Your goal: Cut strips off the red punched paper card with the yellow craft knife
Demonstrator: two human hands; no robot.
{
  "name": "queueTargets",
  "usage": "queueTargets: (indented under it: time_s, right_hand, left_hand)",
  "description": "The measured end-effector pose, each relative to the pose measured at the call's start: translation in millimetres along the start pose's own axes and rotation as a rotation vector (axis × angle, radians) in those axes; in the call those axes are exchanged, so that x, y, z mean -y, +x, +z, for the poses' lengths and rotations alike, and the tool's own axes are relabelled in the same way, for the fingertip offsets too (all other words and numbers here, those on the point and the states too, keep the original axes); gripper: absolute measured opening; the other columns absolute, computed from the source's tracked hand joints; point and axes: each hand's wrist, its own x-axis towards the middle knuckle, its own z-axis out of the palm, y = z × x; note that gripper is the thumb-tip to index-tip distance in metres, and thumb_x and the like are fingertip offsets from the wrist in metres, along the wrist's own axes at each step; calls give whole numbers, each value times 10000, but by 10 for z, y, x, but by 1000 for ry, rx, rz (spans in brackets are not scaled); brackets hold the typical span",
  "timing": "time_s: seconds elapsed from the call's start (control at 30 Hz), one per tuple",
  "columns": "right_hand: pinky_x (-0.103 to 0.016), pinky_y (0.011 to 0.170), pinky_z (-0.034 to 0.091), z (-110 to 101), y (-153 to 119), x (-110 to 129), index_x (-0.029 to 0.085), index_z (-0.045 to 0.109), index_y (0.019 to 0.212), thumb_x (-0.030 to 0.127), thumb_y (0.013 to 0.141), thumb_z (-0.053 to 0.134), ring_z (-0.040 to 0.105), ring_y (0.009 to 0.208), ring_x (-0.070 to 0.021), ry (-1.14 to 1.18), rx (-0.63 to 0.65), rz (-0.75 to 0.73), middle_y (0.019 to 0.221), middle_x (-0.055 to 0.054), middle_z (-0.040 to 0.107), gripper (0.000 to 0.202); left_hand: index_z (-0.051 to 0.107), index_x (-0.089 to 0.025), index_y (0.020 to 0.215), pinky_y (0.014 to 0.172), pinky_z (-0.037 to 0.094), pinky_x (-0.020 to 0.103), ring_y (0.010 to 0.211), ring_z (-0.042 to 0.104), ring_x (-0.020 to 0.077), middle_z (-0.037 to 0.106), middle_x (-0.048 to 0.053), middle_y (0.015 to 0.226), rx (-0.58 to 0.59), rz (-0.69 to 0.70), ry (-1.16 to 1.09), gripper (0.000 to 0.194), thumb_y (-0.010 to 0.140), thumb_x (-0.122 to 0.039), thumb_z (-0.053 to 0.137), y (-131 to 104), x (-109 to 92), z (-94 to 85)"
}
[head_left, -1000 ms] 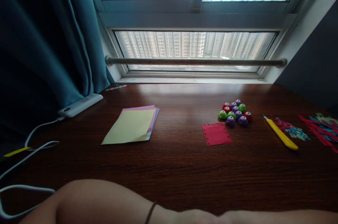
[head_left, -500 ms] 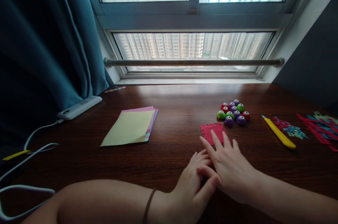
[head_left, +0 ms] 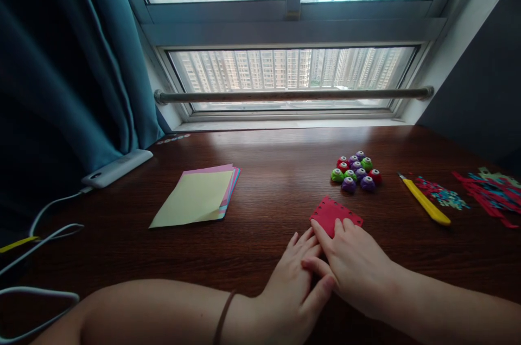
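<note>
the right hand (head_left: 356, 258) is palm down, its wrist low and its forearm running in from the right edge. its fingers are slightly parted and bent at the knuckles, resting on the near edge of a red paper square (head_left: 331, 212), with the index finger at the square's left corner. its thumb reaches across onto the left hand (head_left: 291, 277), which lies lower with its palm toward the table. the left fingers are lightly spread and point forward, their tips close to the paper; whether they touch it, i cannot tell. the left thumb slants out beneath the right one. neither hand pinches anything.

the paper lies flat and turned at an angle on the table, matte, with small dark holes along its visible edges. the left wrist wears a thin brown band (head_left: 224, 317). just beyond the paper sit rounded, glossy red, green and purple figures (head_left: 355, 171) with white eye-like tops. to their right are a slim yellow craft knife (head_left: 426, 204), a scatter of tiny coloured bits (head_left: 442, 193) and a tangle of narrow strips (head_left: 488, 193). well to the left, a stack of coloured sheets (head_left: 195, 198) has pale yellow uppermost. the wooden table (head_left: 260, 160) is dark reddish brown, with fine grain and a soft sheen.
</note>
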Motion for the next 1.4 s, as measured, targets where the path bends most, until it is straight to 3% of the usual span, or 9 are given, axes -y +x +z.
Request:
queueTargets:
  time_s: [0.3,0.53,0.67,0.73,0.87,0.97,1.23,1.33,1.4]
  right_hand:
    - [-419,666,426,195,-59,112,66,406,1297,534,866,294,573,777,-305,-165,-118,26,830,-223,604,646]
    - [-370,661,437,89,-97,150,61,482,1226,499,865,359,591,773,-279,-17,-170,36,854,-194,621,581]
    - [-298,621,427,-126,-121,-249,188,565,1106,389,886,376,612,756,-230,147,-176,24,845,-95,647,352]
    - [-296,602,412,-128,-117,-651,234,521,1159,394,894,353,614,745,-233,121,-279,210,863,-79,648,352]
    - [-315,605,406,218,-86,-1527,199,523,1146,382,883,374,599,781,-261,26,-413,661,915,-113,630,353]
    - [-333,659,416,565,-52,-1900,145,543,1097,348,879,383,576,863,-272,-35,-447,768,967,-148,598,338]
    - [-351,643,424,761,54,-1958,92,605,938,277,857,412,584,818,-288,16,-347,868,879,-175,593,279]
    - [-365,718,428,638,25,-1927,74,591,993,236,861,369,570,868,-279,141,-570,811,919,-186,588,305]
    - [-338,743,438,481,-9,-1826,83,550,1078,260,873,341,564,888,-242,477,-730,654,947,-169,588,343]
  left_hand:
    - [26,-257,1400,1023,93,596,1325,20,328,38,71,1457,171,156,170,780,794,-659,309,7,-14,7]
    - [125,-264,1395,1045,95,557,1314,154,299,156,81,1445,104,175,260,728,803,-641,319,28,19,-55]
    - [239,-164,1371,1070,116,495,1307,194,279,244,137,1410,108,209,339,750,801,-646,312,59,128,-120]
    - [285,-144,1353,1066,177,456,1292,242,273,289,155,1387,113,213,366,725,813,-627,317,58,203,-167]
    - [307,-152,1341,1054,214,459,1284,266,267,300,149,1383,120,271,380,643,841,-552,363,32,341,-259]
    - [298,-154,1345,1049,220,474,1290,254,262,286,144,1391,115,296,379,602,863,-511,352,14,396,-276]
    - [332,-143,1329,1053,228,472,1290,250,268,304,138,1384,121,310,426,551,881,-462,337,-10,391,-256]
    - [361,-126,1314,1054,234,467,1283,263,276,327,148,1369,123,319,443,541,881,-451,338,-6,377,-264]
    - [386,-114,1299,1053,242,464,1276,276,283,348,157,1355,124,318,458,530,882,-438,340,-4,368,-264]
